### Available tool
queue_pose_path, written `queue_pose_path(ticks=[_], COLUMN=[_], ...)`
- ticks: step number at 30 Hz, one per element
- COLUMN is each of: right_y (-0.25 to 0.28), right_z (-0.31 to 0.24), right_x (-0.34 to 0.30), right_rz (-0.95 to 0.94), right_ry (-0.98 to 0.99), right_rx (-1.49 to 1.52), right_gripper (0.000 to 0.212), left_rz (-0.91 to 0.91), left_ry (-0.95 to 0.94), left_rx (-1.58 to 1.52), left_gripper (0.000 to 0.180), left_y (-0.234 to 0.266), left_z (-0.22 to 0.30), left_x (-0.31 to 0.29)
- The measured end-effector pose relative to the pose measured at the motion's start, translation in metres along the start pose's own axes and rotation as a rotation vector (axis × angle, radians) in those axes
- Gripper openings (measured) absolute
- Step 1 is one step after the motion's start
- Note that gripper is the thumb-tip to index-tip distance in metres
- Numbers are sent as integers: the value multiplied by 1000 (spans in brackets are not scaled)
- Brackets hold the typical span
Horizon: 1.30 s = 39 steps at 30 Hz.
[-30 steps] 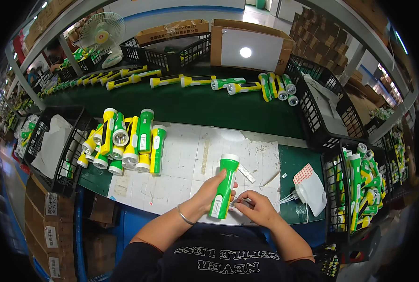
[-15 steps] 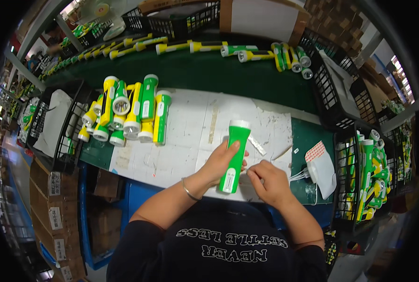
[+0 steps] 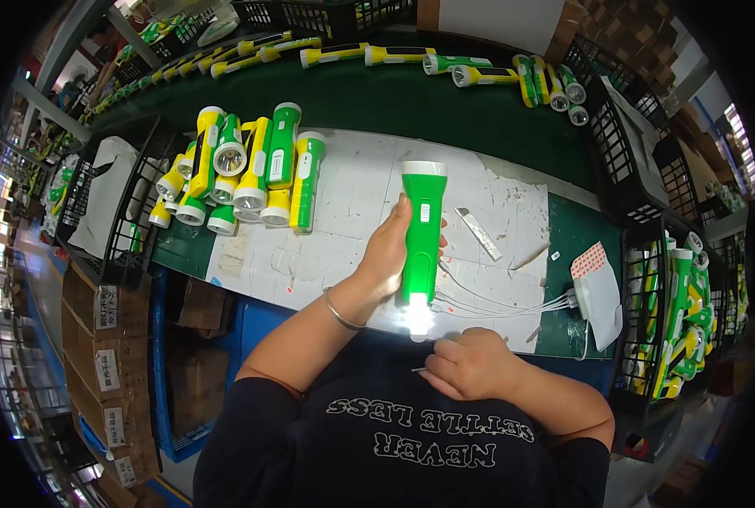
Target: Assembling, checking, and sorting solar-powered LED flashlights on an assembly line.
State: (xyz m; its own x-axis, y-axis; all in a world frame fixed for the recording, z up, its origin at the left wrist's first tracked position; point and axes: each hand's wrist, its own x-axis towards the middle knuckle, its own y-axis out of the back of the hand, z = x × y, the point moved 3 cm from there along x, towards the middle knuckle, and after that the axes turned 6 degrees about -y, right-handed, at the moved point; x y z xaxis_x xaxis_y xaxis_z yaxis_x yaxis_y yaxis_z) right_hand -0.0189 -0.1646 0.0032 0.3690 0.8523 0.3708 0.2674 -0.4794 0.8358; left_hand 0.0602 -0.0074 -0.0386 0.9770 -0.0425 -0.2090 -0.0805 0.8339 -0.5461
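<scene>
Tail end: the green plastic flashlight with a flared white head [image 3: 422, 244] glows brightly at its lower end, unlit half a second ago; its tail lamp apparently works.
Flashlight's place: centre of the frame, head upward, over the white worktop sheet [image 3: 356, 199].
Left hand [image 3: 388, 247]: fingers wrapped round the barrel.
Right hand [image 3: 472, 364]: lower centre, fingers curled, pinching a thin grey piece [image 3: 418, 369], too small to identify.
Shift: barrel turned, showing its white ribbed switch [image 3: 425, 212]; right hand now beyond the tail.
</scene>
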Motion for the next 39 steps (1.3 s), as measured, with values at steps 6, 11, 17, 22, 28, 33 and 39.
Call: queue_pose_path(ticks=[6,11,17,22,28,33,39], right_y=[17,13,15,23,52,54,53], right_z=[34,69,94,111,97,95,100], right_x=[32,37,26,15,22,7,-4], right_rz=[366,381,414,390,-88,2,104], right_ry=[-578,-789,-874,-916,-935,-853,-840], right_rx=[86,384,705,733,763,814,901], right_gripper=[35,36,42,33,60,69,72], left_rz=[-46,-111,-49,-131,-444,-395,-344], left_ry=[77,233,471,431,-577,-345,-339], left_rx=[-175,-349,-665,-509,1254,1653,1736], left_gripper=[52,39,36,38,41,39,35], left_y=[-13,-9,-3,-4,-17,-1,19], left_z=[-6,-18,-19,-13,23,48,67], left_x=[-10,-6,-3,-7,-31,-35,-47])
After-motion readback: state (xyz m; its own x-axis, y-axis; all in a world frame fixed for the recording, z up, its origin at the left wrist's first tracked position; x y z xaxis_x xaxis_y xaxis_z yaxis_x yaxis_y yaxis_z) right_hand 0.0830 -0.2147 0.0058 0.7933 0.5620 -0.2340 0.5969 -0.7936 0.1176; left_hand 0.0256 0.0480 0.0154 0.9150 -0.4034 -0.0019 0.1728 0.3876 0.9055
